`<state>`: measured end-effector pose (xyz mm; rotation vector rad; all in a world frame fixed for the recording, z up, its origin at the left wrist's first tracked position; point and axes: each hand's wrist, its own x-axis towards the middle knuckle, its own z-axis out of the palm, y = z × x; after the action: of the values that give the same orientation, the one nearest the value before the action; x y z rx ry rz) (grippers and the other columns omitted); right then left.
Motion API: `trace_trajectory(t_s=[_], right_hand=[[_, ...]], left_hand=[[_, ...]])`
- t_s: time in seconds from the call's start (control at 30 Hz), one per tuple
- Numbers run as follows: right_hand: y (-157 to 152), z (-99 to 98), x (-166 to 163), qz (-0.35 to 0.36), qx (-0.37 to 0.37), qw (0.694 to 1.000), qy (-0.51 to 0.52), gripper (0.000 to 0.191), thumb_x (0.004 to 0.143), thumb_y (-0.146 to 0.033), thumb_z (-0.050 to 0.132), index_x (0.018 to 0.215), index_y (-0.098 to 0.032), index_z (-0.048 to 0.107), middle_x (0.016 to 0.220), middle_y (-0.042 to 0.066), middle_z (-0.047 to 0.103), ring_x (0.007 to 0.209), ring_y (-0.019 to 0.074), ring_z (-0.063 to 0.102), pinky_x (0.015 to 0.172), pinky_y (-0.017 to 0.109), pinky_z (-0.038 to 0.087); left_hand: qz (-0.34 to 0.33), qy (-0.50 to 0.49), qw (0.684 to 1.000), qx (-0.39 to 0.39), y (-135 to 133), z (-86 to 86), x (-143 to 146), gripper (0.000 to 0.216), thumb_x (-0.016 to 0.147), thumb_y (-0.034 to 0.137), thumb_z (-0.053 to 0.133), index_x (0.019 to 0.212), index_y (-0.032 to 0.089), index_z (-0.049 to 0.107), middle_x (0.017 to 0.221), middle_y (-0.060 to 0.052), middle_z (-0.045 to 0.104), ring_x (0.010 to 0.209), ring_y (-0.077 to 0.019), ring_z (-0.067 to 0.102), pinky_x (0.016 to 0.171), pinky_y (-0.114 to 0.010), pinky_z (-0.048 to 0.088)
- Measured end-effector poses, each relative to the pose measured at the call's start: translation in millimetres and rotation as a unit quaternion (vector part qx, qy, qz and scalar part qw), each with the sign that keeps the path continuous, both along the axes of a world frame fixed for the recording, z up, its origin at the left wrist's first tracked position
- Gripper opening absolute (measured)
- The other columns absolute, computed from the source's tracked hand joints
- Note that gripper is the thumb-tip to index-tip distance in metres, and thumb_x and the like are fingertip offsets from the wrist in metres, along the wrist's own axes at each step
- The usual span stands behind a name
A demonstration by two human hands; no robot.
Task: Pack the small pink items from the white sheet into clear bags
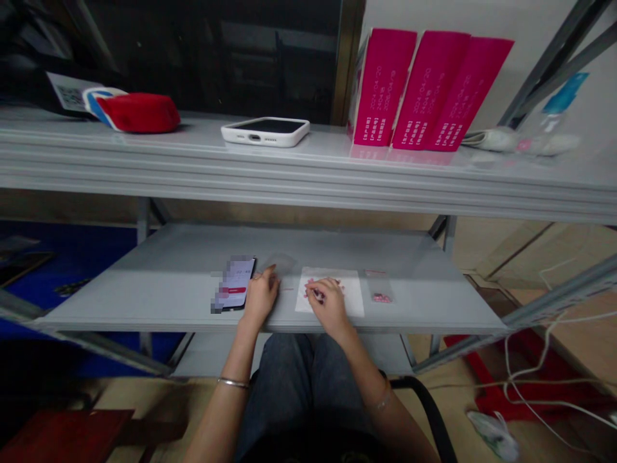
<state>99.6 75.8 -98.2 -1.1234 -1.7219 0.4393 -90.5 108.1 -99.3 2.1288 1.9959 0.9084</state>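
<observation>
So, the paper (355,301) sits on the table (409,252) with small pink bits (309,281) scattered on it; the right hand (328,299) is right over the paper, fingers bent and thumb tip up close to the fingertips, but I can't tell if there's a bit pinched in there; the left hand (263,293) is left of the paper, fingers loosely curled with the index poking out, and I can't tell whether it grips anything.

Between that hand and the paper there's a clear bag (285,265), pretty faint; farther left of the paper lies a lit phone (237,283), part of it pixelated; just right of the paper is a small bag (378,285) with more pink bits at its near end; up beyond the paper, on a higher shelf (289,168), stand magenta boxes (407,90).
</observation>
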Motion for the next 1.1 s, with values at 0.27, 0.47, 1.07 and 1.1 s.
trace_trajectory(t_s=[0.27, 0.47, 1.07, 1.1], right_hand=[[-15.3, 5.7, -19.9, 0.060, -0.023, 0.996, 0.060, 0.015, 0.083, -0.022, 0.055, 0.090, -0.022, 0.067, 0.090, 0.005, 0.068, 0.089, 0.0196, 0.059, 0.085, 0.034, 0.043], [-27.1, 24.2, -23.6, 0.094, -0.049, 0.986, 0.132, 0.022, 0.076, -0.026, 0.063, 0.097, -0.021, 0.065, 0.096, 0.005, 0.068, 0.089, 0.0191, 0.060, 0.082, 0.033, 0.047], [-37.9, 46.7, 6.9, 0.103, -0.176, 0.916, 0.345, 0.034, 0.079, -0.038, 0.059, 0.108, -0.019, 0.059, 0.091, 0.006, 0.072, 0.085, 0.0197, 0.067, 0.080, 0.035, 0.052], [-37.9, 47.8, 9.2, 0.114, -0.183, 0.911, 0.352, 0.032, 0.078, -0.038, 0.061, 0.104, -0.020, 0.059, 0.088, 0.006, 0.072, 0.082, 0.0193, 0.067, 0.078, 0.034, 0.053]], left_hand=[[0.025, -0.129, 0.986, 0.103, -24.3, 26.5, 6.1, 0.029, 0.084, 0.031, 0.052, 0.108, 0.016, 0.062, 0.089, -0.008, 0.072, 0.083, -0.0218, 0.068, 0.081, -0.033, 0.049], [0.025, -0.264, 0.957, 0.119, -63.0, 52.2, 46.0, 0.032, 0.081, 0.034, 0.059, 0.109, 0.019, 0.062, 0.086, -0.005, 0.073, 0.082, -0.0196, 0.069, 0.078, -0.031, 0.052], [-0.133, -0.318, 0.937, 0.053, -90.7, 58.6, 76.9, 0.031, 0.083, 0.030, 0.056, 0.112, 0.020, 0.062, 0.118, -0.007, 0.064, 0.113, -0.0204, 0.057, 0.101, -0.036, 0.042], [-0.148, -0.305, 0.940, 0.047, -90.1, 58.4, 76.0, 0.031, 0.083, 0.029, 0.056, 0.113, 0.021, 0.062, 0.119, -0.006, 0.064, 0.113, -0.0203, 0.057, 0.102, -0.037, 0.041]])
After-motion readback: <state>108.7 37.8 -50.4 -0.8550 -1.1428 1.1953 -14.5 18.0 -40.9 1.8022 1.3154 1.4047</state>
